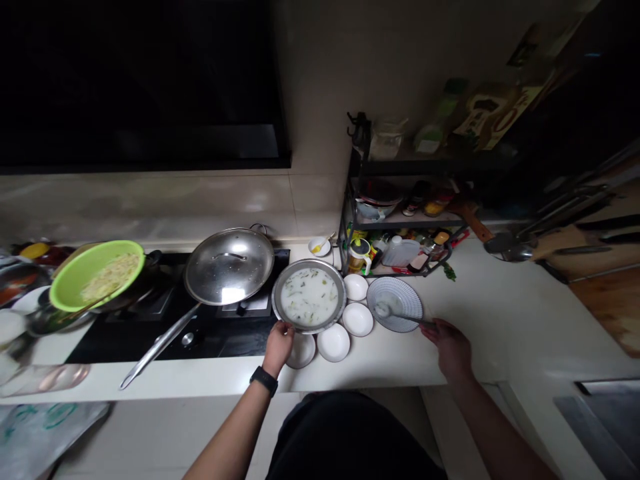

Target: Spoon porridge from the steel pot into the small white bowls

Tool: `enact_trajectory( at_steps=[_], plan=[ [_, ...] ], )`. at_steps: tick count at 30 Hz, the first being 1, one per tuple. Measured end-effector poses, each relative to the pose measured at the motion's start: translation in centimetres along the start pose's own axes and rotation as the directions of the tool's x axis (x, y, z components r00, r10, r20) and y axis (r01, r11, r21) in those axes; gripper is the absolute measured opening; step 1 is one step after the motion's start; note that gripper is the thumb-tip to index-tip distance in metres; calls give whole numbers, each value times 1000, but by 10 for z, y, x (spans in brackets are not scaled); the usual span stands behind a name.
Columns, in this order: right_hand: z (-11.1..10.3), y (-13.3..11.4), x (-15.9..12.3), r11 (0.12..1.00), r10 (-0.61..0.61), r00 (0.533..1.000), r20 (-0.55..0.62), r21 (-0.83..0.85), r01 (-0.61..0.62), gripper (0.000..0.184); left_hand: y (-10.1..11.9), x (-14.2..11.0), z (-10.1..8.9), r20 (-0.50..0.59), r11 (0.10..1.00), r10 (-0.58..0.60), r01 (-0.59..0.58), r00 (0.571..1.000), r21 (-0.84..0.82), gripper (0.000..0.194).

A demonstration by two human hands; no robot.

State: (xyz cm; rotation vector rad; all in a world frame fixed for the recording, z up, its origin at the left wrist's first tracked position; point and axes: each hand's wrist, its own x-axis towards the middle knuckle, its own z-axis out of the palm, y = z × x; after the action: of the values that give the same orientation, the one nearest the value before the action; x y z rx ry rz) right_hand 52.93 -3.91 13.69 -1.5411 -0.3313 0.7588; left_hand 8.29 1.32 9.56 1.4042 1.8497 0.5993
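My left hand (280,339) has its fingers closed on the near-left rim of a wide metal basin (342,310), which holds a milky white soup (309,297) with green bits. My right hand (450,341) grips the handle of a ladle (384,309). The ladle's bowl rests inside a patterned grey-white bowl (413,297) with some pale liquid at its bottom. Between the basin and this bowl stand small white bowls (358,319), and two more, a white bowl (334,343) and another white bowl (301,351), sit along the basin's near side.
A lidded pan (230,267) sits on the black stove (210,343), its long handle reaching toward the counter's front edge. Further left is a green basin (65,283) of shredded food. A rack (395,220) of bottles stands behind the bowls. Knives (580,243) are at the right.
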Motion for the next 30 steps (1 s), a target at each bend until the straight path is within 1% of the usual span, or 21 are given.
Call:
enact_trajectory(
  at_steps=[2,5,8,12,15,18,21,23,25,26,27,28,29,30],
  plan=[
    [0,-2,3,996,50,999,-12,74,-49,41,0,0,0,-3,1000,1,-1,1000,-4,13],
    [2,-7,3,994,50,999,8,100,-51,40,0,-1,1,-12,1000,7,-7,1000,-10,13],
    [10,-16,-1,994,9,999,43,113,-14,41,0,-1,1,-13,1000,20,-20,1000,-9,14],
    [27,-31,-9,995,-54,993,106,94,44,49,2,-1,1,-17,999,39,-39,999,-2,15],
    [46,-40,-18,995,-67,987,146,89,54,53,4,-2,1,-27,999,39,-39,999,-3,13],
    [73,-42,-30,998,-29,973,228,55,17,51,5,-2,1,-24,1000,30,-30,999,-3,13],
    [105,-32,-45,999,24,946,323,-33,-14,47,3,-2,2,-29,999,33,-33,999,-4,12],
    [126,-22,-56,995,25,917,399,-94,14,46,1,-1,2,-29,999,46,-46,999,-5,11],
    [143,-13,-68,982,-12,875,484,-160,102,44,-1,0,2,-20,998,59,-59,998,-6,12],
    [149,-10,-74,963,-61,842,536,-191,191,43,-2,0,2,-16,998,64,-64,998,-8,12],
    [153,-8,-80,924,-133,789,600,-213,318,40,-3,0,2,-11,998,65,-65,998,-11,12],
    [155,-7,-86,854,-218,705,674,-217,472,35,-4,1,2,-8,998,64,-64,998,-16,11],
    [156,-8,-92,749,-294,585,756,-197,632,31,-5,1,2,-5,998,61,-61,998,-21,11],
    [154,-10,-98,619,-339,435,834,-150,771,29,-5,1,2,-3,998,59,-59,998,-26,11]
  ],
)
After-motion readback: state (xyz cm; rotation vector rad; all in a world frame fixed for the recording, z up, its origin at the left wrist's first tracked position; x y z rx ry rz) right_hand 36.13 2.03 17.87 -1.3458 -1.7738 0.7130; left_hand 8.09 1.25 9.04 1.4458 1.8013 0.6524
